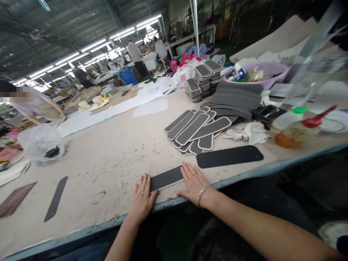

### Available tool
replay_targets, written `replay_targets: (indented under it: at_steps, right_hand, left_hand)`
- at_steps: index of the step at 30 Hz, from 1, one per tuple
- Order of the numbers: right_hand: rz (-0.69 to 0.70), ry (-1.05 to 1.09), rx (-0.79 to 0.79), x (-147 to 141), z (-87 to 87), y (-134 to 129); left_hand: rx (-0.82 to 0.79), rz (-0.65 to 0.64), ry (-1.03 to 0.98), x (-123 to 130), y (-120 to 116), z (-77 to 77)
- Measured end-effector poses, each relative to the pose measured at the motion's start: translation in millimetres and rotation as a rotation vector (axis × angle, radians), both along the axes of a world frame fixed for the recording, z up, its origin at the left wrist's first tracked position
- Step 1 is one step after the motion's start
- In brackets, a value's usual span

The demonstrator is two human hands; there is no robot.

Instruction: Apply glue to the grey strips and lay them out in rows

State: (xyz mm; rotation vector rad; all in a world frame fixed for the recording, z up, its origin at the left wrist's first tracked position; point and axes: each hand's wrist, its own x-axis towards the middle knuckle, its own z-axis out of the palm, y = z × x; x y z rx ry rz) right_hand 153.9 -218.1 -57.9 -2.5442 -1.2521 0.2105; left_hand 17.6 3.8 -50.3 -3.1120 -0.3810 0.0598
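Observation:
A dark grey strip with a pale border (166, 178) lies flat near the table's front edge. My left hand (143, 197) rests flat on its left end, fingers stretched out. On its right end lies my right hand (194, 182), also flat, with a bracelet at the wrist. Just right of that hand is a black rounded panel (230, 157). Behind it sits a loose pile of pale-edged grey strips (192, 128). Farther back are neat stacks of similar pieces (206, 78) and a fanned pile of plain grey strips (235, 96).
A glue bottle with a red nozzle (296, 134), a white cloth (248, 132) and a purple basin (265, 74) are on the right. On the left lie a single grey strip (56, 198), a brown panel (16, 199) and a plastic bag (42, 145). A person leans in at far left.

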Motion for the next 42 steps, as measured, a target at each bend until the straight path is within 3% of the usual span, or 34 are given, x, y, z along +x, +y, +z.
replay_targets:
  at_steps: [5, 8, 11, 14, 24, 29, 33, 35, 37, 42]
  right_hand:
    - [-0.025, 0.042, 0.037, -11.5, 16.2, 9.9]
    - [0.12, 0.063, 0.171, -26.3, 23.0, 26.8]
    - [0.227, 0.052, 0.196, -37.1, 18.5, 47.4]
    - [0.236, 0.035, 0.154, -35.7, 12.1, 55.1]
    - [0.051, 0.037, 0.035, 4.3, 12.6, -5.3]
    - [0.064, 0.06, 0.068, 5.4, 11.1, -9.9]
    - [0.067, 0.066, 0.08, 7.5, 9.9, -8.4]
    - [0.074, 0.065, 0.075, 8.8, 10.2, -9.5]
    - [0.076, 0.056, 0.075, 9.8, 11.0, -11.0]
    - [0.063, 0.058, 0.078, 9.8, 11.0, -12.3]
  left_hand:
    - [0.052, -0.004, -0.032, -3.5, 0.2, -4.2]
    - [0.069, -0.024, -0.045, -2.6, 1.9, -8.8]
    - [0.084, -0.04, -0.033, -3.2, 5.1, -11.3]
    - [0.092, -0.043, -0.034, -4.1, 5.8, -10.9]
    - [0.02, 0.033, 0.018, -3.6, 1.9, 0.8]
    - [0.147, 0.034, 0.026, 4.8, -19.5, -3.5]
    - [0.173, -0.115, -0.04, 25.5, -55.6, -6.2]
    - [0.131, -0.203, -0.01, 30.9, -61.0, -5.4]
    - [0.087, -0.196, 0.025, 28.3, -50.7, -5.1]
    - [0.028, -0.026, 0.081, 1.8, 5.0, -9.6]
